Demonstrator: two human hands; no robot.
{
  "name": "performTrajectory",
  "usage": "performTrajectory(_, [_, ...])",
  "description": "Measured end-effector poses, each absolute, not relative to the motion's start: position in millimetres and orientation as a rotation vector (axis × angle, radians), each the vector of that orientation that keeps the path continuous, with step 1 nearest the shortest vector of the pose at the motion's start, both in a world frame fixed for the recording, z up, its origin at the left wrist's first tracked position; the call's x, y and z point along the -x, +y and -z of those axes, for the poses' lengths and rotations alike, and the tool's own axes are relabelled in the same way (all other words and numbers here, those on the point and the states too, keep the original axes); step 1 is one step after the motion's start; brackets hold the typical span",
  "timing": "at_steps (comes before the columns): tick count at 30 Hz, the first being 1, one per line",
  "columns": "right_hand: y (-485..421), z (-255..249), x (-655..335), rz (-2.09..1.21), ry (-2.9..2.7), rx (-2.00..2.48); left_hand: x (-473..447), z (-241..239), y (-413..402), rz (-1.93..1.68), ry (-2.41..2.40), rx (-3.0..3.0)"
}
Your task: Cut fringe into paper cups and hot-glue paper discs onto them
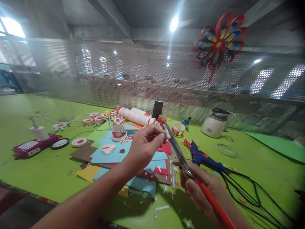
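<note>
My right hand (202, 187) is wrapped round a pair of scissors (178, 152) with an orange-red handle. Their metal blades point up and away from me, slightly apart at the tips. Beside the blades, my left hand (148, 141) is closed with thumb and fingers pinched; whatever it may hold is too small or hidden to make out. Beneath my left hand lie stacked sheets of coloured paper (105, 157), blue, red, brown and yellow. On them rest a white disc (108, 148), a dark hexagon (122, 151) and a paper cup (118, 132) with pens across it.
Stacked paper cups (137, 116) lie behind. A blue glue gun (202, 159) with black cables is at right, near a white jar (214, 124). At left are a purple power strip (35, 146) and a red-centred disc (79, 142). Paper scraps (162, 208) litter the green table (71, 175).
</note>
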State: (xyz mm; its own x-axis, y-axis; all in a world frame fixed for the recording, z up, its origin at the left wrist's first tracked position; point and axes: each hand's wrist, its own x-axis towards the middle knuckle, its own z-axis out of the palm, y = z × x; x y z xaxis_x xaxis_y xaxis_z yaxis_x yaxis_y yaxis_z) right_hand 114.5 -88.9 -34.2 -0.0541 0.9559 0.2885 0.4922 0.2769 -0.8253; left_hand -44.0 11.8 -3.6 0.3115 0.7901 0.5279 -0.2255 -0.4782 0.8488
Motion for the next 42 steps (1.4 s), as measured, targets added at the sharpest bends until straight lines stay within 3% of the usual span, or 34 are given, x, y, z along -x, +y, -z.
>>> performTrajectory(29, [-87.9, 36.3, -111.4, -0.588, -1.646, 1.384, 45.5, 4.8, 14.2, -1.293, 0.433, -1.552])
performTrajectory(42, [-84.8, 35.8, -112.0, -0.757, -1.521, 1.43, 45.3, 6.7, 16.5, -1.269, 0.4, -1.481])
